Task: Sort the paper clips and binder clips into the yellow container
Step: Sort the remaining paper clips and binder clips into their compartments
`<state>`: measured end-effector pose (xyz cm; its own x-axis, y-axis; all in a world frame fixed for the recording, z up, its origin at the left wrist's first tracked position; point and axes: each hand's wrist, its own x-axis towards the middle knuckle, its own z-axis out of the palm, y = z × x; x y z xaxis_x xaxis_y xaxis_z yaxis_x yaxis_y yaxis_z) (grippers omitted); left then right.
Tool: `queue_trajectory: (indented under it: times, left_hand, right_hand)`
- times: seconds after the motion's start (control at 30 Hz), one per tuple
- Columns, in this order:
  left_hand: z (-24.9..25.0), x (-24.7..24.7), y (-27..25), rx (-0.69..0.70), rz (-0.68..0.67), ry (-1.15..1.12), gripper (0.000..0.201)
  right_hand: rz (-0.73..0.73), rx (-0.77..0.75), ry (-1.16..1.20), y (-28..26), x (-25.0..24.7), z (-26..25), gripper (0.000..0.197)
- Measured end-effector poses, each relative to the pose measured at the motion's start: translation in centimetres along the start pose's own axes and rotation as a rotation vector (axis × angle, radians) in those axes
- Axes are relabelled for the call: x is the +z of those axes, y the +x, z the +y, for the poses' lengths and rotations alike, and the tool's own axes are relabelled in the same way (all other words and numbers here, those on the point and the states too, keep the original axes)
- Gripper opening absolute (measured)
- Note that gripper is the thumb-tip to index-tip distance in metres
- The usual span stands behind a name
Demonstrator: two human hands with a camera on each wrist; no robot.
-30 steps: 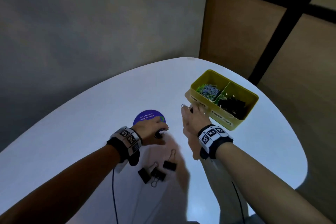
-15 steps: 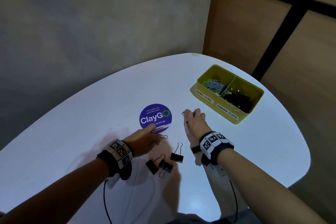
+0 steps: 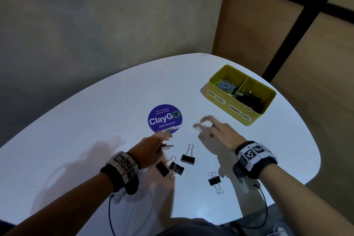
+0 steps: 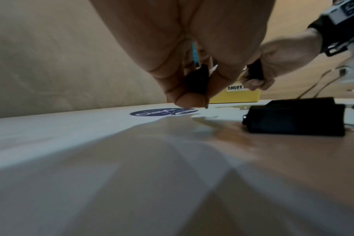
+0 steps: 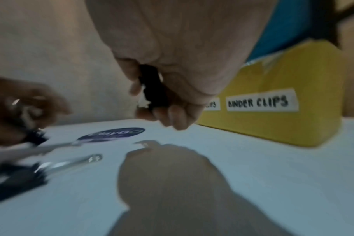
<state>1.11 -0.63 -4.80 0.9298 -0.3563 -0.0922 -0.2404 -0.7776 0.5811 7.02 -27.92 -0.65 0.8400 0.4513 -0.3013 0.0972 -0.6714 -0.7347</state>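
Observation:
The yellow container [image 3: 239, 110] stands at the back right of the white table; its left half holds paper clips [image 3: 225, 86], its right half black binder clips [image 3: 249, 99]. My left hand [image 3: 164, 140] is low over the table by the purple sticker and pinches a black binder clip [image 4: 196, 83] between thumb and fingers. My right hand [image 3: 205, 126], blurred, is a short way in front of the container, fingers curled round another black binder clip [image 5: 152, 86]. Several loose binder clips [image 3: 188, 158] lie on the table between my wrists.
A round purple ClayGo sticker [image 3: 164, 119] lies flat mid-table. One binder clip [image 3: 214, 180] lies apart, near my right wrist. The table's curved edge [image 3: 314, 147] runs close behind and to the right of the container. A grey wall stands behind the table.
My right hand has moved right, nearer the container, uncovering a binder clip by its wrist. My left hand has drawn back from the sticker to just above the loose clips.

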Motion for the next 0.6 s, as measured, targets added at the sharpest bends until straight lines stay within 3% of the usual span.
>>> queue_trajectory:
  times: [0.07, 0.13, 0.2, 0.27, 0.37, 0.47, 0.6]
  left_hand:
    - [0.9, 0.2, 0.1, -0.022, -0.067, 0.056, 0.041]
    - [1.6, 0.4, 0.3, 0.023, -0.095, 0.110, 0.030]
    - [2.0, 0.7, 0.6, 0.072, -0.116, 0.134, 0.024]
    - [2.8, 1.1, 1.0, 0.104, -0.152, 0.163, 0.016]
    - [4.4, 1.8, 1.8, 0.090, -0.188, 0.190, 0.021]
    - [5.5, 2.8, 3.1, 0.057, -0.258, 0.234, 0.027]
    - [6.2, 3.8, 5.0, 0.112, -0.323, 0.305, 0.035]
  right_hand:
    - [-0.248, -0.066, -0.164, -1.4, 0.3, -0.1, 0.022]
    - [-0.423, -0.072, -0.337, -2.3, 1.2, 0.5, 0.006]
    - [-0.525, -0.052, -0.465, -2.8, 1.7, 1.5, 0.036]
    - [-0.541, -0.050, -0.563, -2.7, 2.2, 2.4, 0.048]
    - [-0.515, -0.136, -0.643, -2.1, 2.9, 3.3, 0.039]
    - [-0.482, -0.162, -0.562, -1.3, 3.1, 4.3, 0.026]
    - [-0.409, -0.149, -0.422, -0.9, 2.8, 4.7, 0.021]
